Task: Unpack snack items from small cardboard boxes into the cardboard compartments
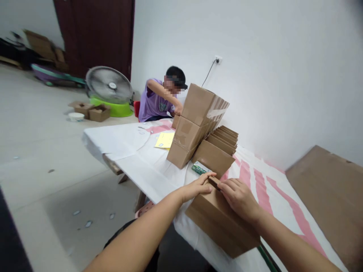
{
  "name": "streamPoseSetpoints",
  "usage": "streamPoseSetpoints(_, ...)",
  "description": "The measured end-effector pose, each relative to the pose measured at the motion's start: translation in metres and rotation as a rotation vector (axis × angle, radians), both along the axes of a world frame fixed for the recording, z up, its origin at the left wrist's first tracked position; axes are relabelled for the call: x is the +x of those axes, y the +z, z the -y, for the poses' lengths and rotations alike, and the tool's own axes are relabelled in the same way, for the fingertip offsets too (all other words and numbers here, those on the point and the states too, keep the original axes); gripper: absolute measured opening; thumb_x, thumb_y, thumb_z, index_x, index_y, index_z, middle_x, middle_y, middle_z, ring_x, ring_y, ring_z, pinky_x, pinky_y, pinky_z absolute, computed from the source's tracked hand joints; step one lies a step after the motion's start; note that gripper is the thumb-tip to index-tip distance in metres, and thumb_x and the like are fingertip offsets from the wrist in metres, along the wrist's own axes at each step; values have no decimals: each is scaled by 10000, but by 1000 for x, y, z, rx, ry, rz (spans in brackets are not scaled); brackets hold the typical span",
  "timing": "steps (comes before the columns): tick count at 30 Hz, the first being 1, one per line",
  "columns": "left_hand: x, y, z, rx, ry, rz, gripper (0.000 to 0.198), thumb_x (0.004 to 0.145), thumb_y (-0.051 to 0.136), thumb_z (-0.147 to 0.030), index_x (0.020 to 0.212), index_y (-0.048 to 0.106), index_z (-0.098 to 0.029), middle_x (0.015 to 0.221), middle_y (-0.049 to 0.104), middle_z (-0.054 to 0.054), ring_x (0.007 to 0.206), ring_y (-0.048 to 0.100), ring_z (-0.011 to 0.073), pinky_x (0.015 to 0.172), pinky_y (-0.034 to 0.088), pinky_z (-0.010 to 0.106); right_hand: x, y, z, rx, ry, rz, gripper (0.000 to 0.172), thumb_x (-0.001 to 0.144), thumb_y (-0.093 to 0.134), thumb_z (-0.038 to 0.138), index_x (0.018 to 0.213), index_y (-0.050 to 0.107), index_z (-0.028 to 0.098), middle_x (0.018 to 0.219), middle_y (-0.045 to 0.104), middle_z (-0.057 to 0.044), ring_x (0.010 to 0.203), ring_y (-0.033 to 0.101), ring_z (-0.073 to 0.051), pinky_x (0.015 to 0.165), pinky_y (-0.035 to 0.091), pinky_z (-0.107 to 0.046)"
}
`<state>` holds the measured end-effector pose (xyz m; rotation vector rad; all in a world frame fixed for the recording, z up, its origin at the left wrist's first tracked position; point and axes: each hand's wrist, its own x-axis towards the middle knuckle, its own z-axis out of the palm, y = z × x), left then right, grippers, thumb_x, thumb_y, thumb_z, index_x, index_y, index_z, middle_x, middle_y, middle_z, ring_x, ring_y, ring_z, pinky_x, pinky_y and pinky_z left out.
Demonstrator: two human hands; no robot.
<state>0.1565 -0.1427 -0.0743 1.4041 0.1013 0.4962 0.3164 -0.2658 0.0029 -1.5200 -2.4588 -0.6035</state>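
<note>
A brown cardboard box [227, 223] lies tilted near the front edge of the cloth-covered table. At its far end, my left hand [198, 186] has its thumb on the top and its index finger reaching over a narrow raised flap [214, 182]. Curled fingers of my right hand [238, 196] press on the same flap from the right, their tips partly hidden. Just past my left fingertips lies a small green-and-white carton [200, 168], beside an open-topped cardboard box [214, 156].
Taped boxes [184, 132] stand stacked ahead, with several upright cardboard pieces [225, 136] behind. A yellow sheet [164, 140] lies on the table [124, 139]. Across it sits a person in a purple shirt [153, 100]. A fan [109, 85] stands on the floor; large cardboard [326, 196] leans right.
</note>
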Motion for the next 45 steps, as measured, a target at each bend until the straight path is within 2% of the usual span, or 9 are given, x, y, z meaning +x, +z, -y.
streamPoseSetpoints(3, 4, -3, -2, -1, 7, 6, 752, 660, 647, -350, 1342, 352, -230, 1326, 458, 83, 1236, 394, 294, 1023, 278, 414, -1, -5, -3, -13, -44, -168, 213, 931, 421, 207, 886, 628, 192, 876, 674, -66, 804, 599, -190, 742, 453, -337)
streamPoseSetpoints(9, 1, 0, 0, -16, 27, -42, 591, 666, 618, -315, 1226, 440, -247, 1095, 543, 33, 1052, 488, 237, 924, 353, 371, 2, -19, -7, -222, -353, -805, 202, 851, 534, 376, 780, 611, 203, 738, 657, -14, 665, 591, -164, 622, 450, -278)
streamPoseSetpoints(14, -1, 3, 3, -14, 49, -52, 516, 659, 622, -319, 1146, 476, -232, 926, 530, -2, 913, 500, 199, 859, 370, 338, 3, -25, -13, -255, -365, -1007, 250, 786, 581, 434, 729, 591, 191, 708, 636, -12, 671, 570, -165, 631, 436, -279)
streamPoseSetpoints(22, 0, 2, -1, 22, 40, -100, 534, 679, 592, -394, 1169, 431, -259, 1056, 531, 6, 962, 509, 221, 878, 367, 341, 21, -10, -2, -104, -341, -1294, 327, 746, 632, 506, 764, 563, 187, 743, 639, -17, 685, 577, -147, 653, 467, -285)
streamPoseSetpoints(28, -5, 9, 3, 154, 126, -191, 527, 698, 551, -455, 1177, 436, -267, 1165, 519, 16, 1018, 510, 262, 856, 404, 344, 60, -9, 78, 167, -471, -1211, 252, 753, 672, 419, 816, 616, 182, 811, 658, -32, 769, 593, -156, 729, 472, -305)
streamPoseSetpoints(33, -1, 9, 4, 252, 226, -249, 518, 727, 530, -456, 1205, 455, -271, 1227, 512, 4, 1042, 502, 263, 861, 407, 323, 89, -39, 191, 219, -802, -964, 233, 779, 627, 416, 776, 619, 184, 771, 649, -27, 719, 578, -157, 709, 467, -309)
streamPoseSetpoints(37, 1, 7, 5, 269, 221, -278, 544, 776, 504, -436, 1273, 407, -236, 1221, 504, 17, 1004, 491, 237, 820, 407, 291, 89, -66, 271, 199, -996, -842, 246, 786, 598, 424, 765, 630, 182, 759, 663, -32, 675, 577, -158, 680, 471, -306)
streamPoseSetpoints(40, 2, 6, 6, 253, 265, -285, 545, 765, 514, -414, 1267, 414, -226, 1207, 502, 14, 982, 484, 222, 781, 408, 262, 76, -85, 305, 181, -1038, -801, 235, 813, 568, 408, 775, 628, 184, 771, 669, -39, 699, 594, -169, 676, 483, -305)
streamPoseSetpoints(45, 5, 5, 8, 234, 292, -315, 543, 769, 511, -411, 1272, 413, -230, 1192, 505, 3, 937, 484, 194, 720, 402, 227, 60, -113, 328, 180, -1003, -654, 167, 867, 511, 320, 804, 611, 203, 828, 663, -44, 771, 599, -177, 714, 487, -311)
